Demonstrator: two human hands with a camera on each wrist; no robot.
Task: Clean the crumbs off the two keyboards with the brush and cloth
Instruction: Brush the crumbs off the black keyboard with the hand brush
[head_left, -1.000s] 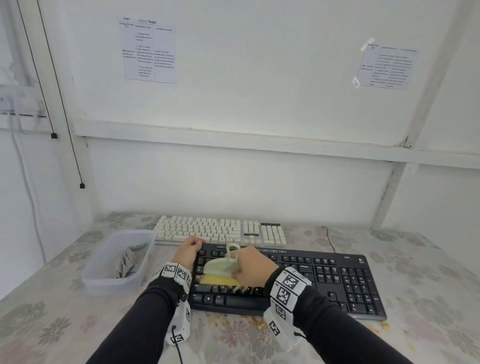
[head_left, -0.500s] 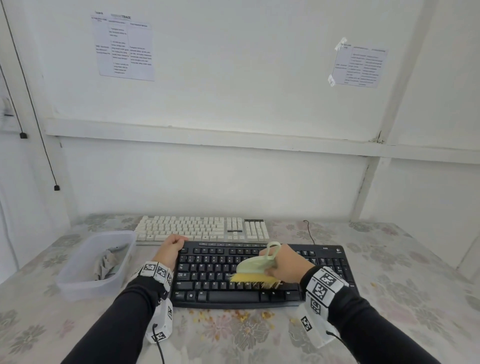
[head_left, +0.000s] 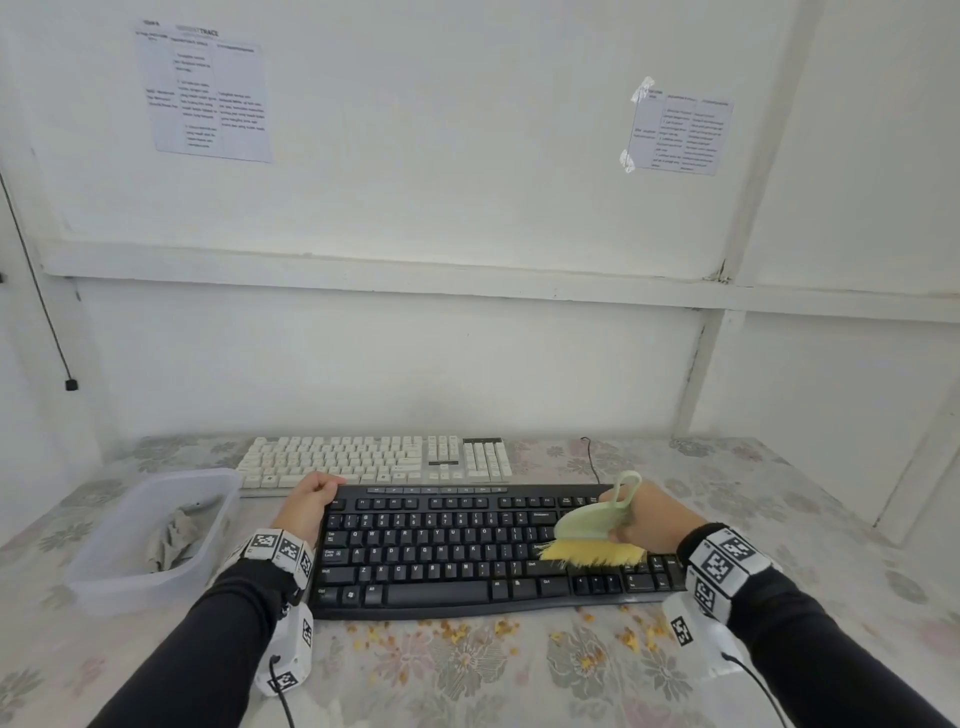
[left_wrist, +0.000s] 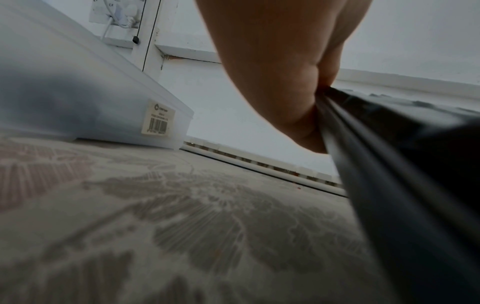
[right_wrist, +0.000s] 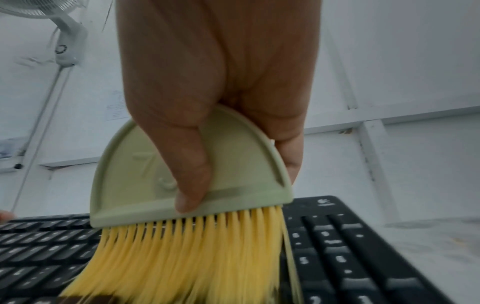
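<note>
The brush is showing a smooth, matt pale-green plastic body and fine yellow synthetic bristles. The black keyboard is looking like matt plastic, the translucent tub frosted plastic holding a crumpled grey cloth. A floral-printed woven covering is lying over the counter.

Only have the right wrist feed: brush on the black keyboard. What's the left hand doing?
Observer: The left hand grips the far-left corner of the black keyboard, bracing it.
Operator: And in front of it?
Observer: Yellow crumbs lie scattered on the flowered tablecloth along the keyboard's near edge.
Operator: Second tool?
Observer: The cloth lies crumpled in a clear plastic tub to the left of the keyboard. Neither hand is touching it.
</note>
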